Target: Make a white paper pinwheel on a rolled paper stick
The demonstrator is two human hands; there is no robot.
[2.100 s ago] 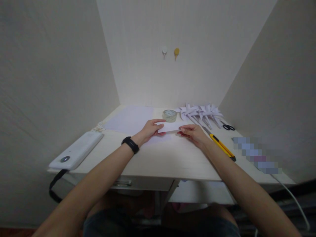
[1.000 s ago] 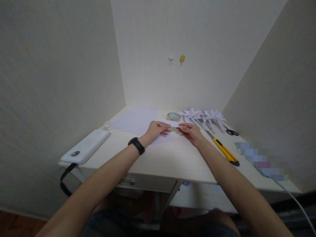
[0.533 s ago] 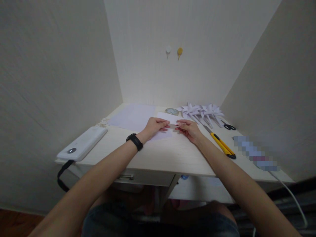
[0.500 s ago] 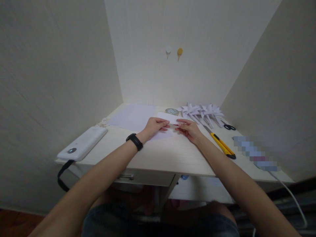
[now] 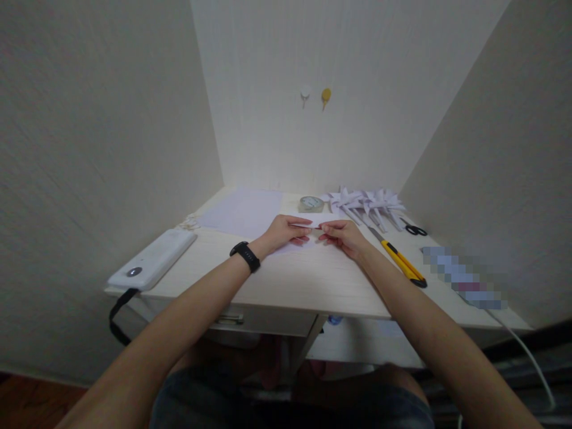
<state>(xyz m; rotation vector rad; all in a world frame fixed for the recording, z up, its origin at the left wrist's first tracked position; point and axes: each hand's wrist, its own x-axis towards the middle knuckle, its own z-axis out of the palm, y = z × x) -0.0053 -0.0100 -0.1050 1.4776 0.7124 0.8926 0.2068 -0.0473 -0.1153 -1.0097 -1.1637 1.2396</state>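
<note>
Above the middle of the desk, my left hand (image 5: 286,231) and my right hand (image 5: 344,235) are close together, both pinching a small piece of white paper (image 5: 316,219). The paper's upper edge shows behind my fingers; the rest is mostly hidden by them. A thin dark-reddish line shows between my fingertips, too small to name. Beneath my left hand lies a pale sheet of paper (image 5: 282,249). Just beyond the held paper sits a roll of clear tape (image 5: 311,205). Several folded white paper pinwheels (image 5: 369,204) lie behind my right hand.
A larger paper sheet (image 5: 243,208) lies at the back left. A thick white device (image 5: 154,259) with a black strap rests by the left edge. Along the right are a yellow utility knife (image 5: 400,257), black scissors (image 5: 415,230) and a blurred-out white object (image 5: 460,277) with a cable.
The held paper has tipped lower, so more of the tape roll shows behind it. My left fingers have shifted slightly right, towards my right hand.
</note>
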